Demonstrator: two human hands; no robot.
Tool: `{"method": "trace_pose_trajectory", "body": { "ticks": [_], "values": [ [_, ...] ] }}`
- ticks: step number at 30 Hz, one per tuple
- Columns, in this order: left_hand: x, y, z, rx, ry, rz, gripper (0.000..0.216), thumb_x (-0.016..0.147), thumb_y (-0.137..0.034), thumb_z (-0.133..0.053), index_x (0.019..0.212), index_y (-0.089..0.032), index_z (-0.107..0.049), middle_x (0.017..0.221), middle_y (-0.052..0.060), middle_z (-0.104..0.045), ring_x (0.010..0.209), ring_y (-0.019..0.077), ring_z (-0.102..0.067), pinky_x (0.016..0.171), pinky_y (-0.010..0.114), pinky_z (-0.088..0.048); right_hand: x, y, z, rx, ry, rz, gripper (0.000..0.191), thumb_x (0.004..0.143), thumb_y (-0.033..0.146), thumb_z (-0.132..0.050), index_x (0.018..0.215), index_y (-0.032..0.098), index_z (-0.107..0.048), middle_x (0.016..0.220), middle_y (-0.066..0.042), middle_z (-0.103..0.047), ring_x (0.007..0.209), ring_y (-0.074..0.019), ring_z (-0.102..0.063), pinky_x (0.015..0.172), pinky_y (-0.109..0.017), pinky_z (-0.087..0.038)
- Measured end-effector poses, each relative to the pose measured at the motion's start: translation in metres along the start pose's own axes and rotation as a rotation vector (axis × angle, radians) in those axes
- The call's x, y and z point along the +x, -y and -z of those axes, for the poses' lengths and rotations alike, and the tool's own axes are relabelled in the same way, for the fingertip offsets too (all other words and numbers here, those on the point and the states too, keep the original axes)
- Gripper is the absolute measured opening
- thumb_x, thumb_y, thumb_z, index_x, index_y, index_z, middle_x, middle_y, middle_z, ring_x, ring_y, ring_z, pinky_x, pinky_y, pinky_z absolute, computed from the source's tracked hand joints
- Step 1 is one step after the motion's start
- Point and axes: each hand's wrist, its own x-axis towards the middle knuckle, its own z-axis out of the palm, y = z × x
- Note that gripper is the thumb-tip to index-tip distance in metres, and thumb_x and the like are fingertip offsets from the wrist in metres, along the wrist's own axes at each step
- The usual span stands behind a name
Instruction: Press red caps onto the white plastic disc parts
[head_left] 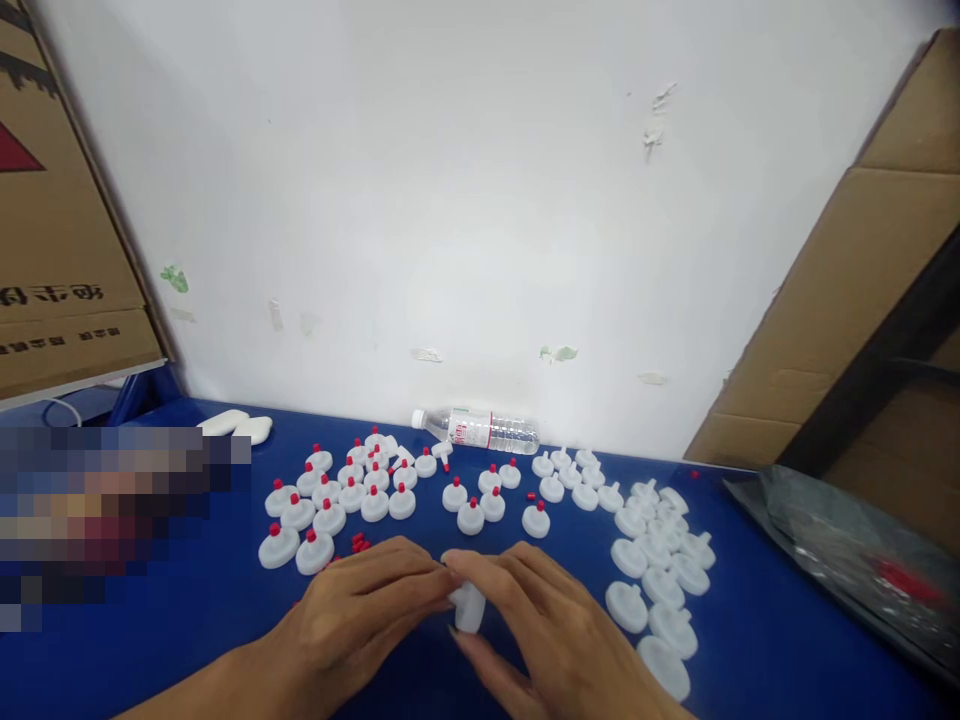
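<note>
Between the thumb and fingers of my right hand (540,620) is a white plastic spout lid (470,608), tilted on its side with its spout toward the left. My left hand (360,610) has its fingers pressed together at the spout end; whatever they pinch is hidden. Several small loose red caps (360,543) lie just beyond the left hand. Left of centre stands a group of white lids with red caps on their spouts (375,503). On the right side are many uncapped white lids (664,585), some overlapping.
A clear plastic bottle (480,429) lies along the white wall (465,200). Cardboard boxes (67,220) flank the blue table (570,660). At the right edge is a dark plastic bag (862,560) with something red in it. Two white objects (253,430) lie at back left.
</note>
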Motion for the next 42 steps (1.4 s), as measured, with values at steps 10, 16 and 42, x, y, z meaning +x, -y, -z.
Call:
{"method": "trace_pose_trajectory", "body": {
  "ticks": [10, 16, 42],
  "values": [
    [0.000, 0.008, 0.002, 0.103, 0.130, 0.117, 0.020, 0.115, -0.027, -0.046, 0.112, -0.021, -0.065, 0.094, 0.002, -0.071, 0.082, 0.0159, -0.064, 0.072, 0.025, -0.052, 0.001, -0.002, 0.000, -0.016, -0.097, 0.071, 0.033, 0.105, 0.019, -0.057, 0.138, 0.019, -0.054, 0.112, -0.002, -0.077, 0.091, -0.0189, -0.067, 0.084, -0.030, -0.058],
    [0.001, 0.005, 0.004, 0.163, 0.165, 0.051, 0.030, 0.117, -0.026, -0.035, 0.103, -0.020, -0.061, 0.081, 0.000, -0.069, 0.068, 0.0162, -0.057, 0.061, 0.028, -0.043, 0.009, 0.005, -0.004, -0.159, -0.164, 0.155, 0.023, 0.108, 0.013, -0.046, 0.121, 0.021, -0.063, 0.094, -0.001, -0.075, 0.075, -0.0160, -0.067, 0.079, -0.031, -0.055],
    [0.007, -0.018, 0.012, 0.190, 0.172, 0.055, 0.048, 0.117, -0.024, -0.026, 0.081, -0.023, -0.057, 0.066, -0.001, -0.063, 0.059, 0.0155, -0.059, 0.055, 0.029, -0.043, -0.015, 0.007, -0.044, -0.211, -0.315, 0.128, 0.026, 0.084, 0.001, -0.057, 0.072, 0.024, -0.061, 0.098, -0.002, -0.079, 0.080, -0.0153, -0.071, 0.088, -0.029, -0.062]
  ]
}}
